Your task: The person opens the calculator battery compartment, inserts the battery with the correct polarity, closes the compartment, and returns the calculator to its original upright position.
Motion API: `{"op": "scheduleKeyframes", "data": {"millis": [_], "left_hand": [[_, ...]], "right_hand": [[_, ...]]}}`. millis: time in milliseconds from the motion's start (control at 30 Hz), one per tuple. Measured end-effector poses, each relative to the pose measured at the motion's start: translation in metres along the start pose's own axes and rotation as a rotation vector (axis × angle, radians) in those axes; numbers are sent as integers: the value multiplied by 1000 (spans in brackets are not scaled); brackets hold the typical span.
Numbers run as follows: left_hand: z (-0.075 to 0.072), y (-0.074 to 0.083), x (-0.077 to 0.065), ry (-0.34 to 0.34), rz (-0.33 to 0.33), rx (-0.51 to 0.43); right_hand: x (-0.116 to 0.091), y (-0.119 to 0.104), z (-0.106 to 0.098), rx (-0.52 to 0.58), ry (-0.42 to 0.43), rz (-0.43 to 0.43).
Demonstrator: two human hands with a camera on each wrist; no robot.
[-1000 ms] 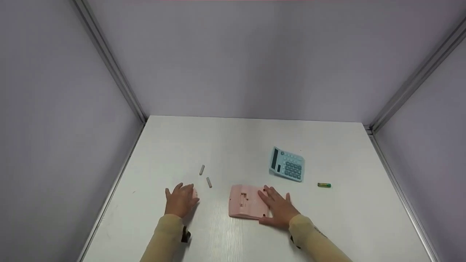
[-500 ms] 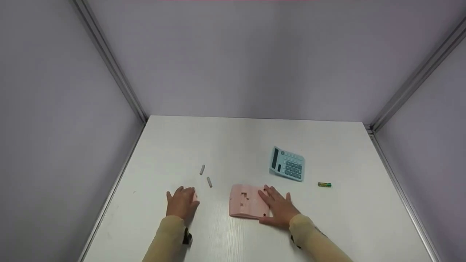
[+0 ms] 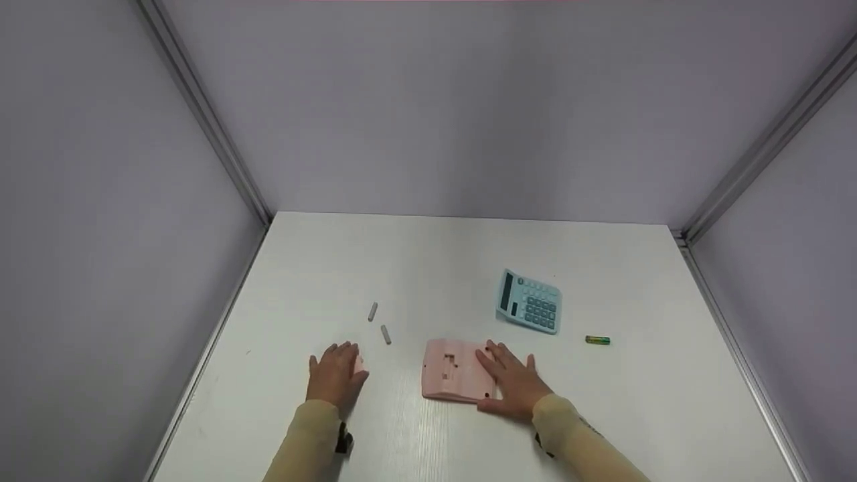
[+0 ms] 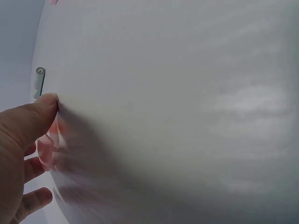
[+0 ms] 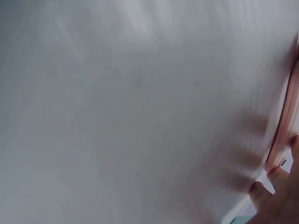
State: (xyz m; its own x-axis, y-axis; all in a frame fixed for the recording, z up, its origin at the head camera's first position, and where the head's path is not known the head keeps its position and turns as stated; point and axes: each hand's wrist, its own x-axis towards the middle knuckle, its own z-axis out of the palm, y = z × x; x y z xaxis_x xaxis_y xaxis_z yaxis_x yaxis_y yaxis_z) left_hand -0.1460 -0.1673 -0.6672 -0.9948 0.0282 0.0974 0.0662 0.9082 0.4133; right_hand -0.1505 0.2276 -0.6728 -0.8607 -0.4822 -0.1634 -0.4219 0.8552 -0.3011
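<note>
A pink calculator [image 3: 469,375] lies face down on the white table, its battery slot bare. On its right part rests my right hand [image 3: 515,385], fingers spread and mostly straight; the right wrist view catches the fingertips by the calculator's edge [image 5: 282,121]. To the left, my left hand [image 3: 333,376] is low over the table and grips a small pink piece, apparently the battery cover [image 3: 359,363]. The left wrist view has this cover [image 4: 45,151] between thumb and fingers, partly hidden. Beyond that hand lie two grey batteries, one farther [image 3: 373,312] and one nearer [image 3: 385,335].
A light blue calculator [image 3: 529,301] lies face up behind the right hand. Farther right is a green battery [image 3: 598,340]. Grey panels [image 3: 428,107] enclose the table [image 3: 321,254] at the back and both sides.
My left hand has drawn slightly nearer and to the right, its fingers closing together around the pink cover. My right hand and the calculators stay where they were.
</note>
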Motion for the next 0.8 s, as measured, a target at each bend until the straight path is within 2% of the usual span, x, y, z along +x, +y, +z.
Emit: {"op": "scheduleKeyframes", "data": {"millis": [167,533,800], "left_hand": [[0,0,-1,-28,-23,-3],[-2,2,-3,-45,-34,-54],[2,5,-4,-21,-19,-62]], "right_hand": [[-1,-2,-3,-3,-4,-1],[0,1,0,16,-4,3],[0,0,0,31,-9,20]]}}
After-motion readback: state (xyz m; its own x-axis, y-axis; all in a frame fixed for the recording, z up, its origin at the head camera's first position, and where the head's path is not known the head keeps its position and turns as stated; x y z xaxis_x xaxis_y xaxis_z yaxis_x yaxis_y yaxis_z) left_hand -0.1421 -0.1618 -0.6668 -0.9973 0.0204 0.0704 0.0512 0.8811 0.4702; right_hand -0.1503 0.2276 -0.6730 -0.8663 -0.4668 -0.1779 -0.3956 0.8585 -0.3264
